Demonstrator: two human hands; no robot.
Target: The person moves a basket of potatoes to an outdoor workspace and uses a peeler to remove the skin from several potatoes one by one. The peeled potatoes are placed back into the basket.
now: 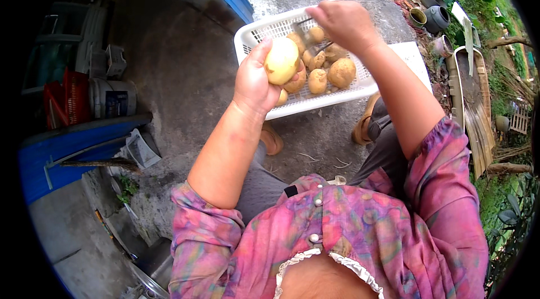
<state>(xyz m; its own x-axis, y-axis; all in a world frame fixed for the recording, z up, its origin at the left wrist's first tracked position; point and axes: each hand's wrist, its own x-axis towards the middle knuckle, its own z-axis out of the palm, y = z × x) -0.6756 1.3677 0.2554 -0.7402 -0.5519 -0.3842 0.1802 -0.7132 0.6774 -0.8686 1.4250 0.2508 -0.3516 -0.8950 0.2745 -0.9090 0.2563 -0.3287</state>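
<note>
Head view: we see the left hand with its thumb and fingers wrapped around one pale potato, raised above the near left corner of a white basket. The right hand is over the basket's far side, its fingers curled round the handle end of a blurred tool with dark prongs, which we take for a peeler; it looks apart from the held potato. We judge that peeling is the step in hand, and well along on this one, since most of its surface is bare yellow, with small brown patches near its lower edge. The next move, as we read it, calls for turning those patches toward the blade while the left hand keeps a firm hold, fingertips clear, because a bare potato is likely slippery. Counting up, we find one potato held, one tool, one basket and about eight brown-skinned potatoes lying in it, though overlap and the hands keep us from an exact number. On the ground we count two shoes, one broom and one pale bucket beside a red crate.
</note>
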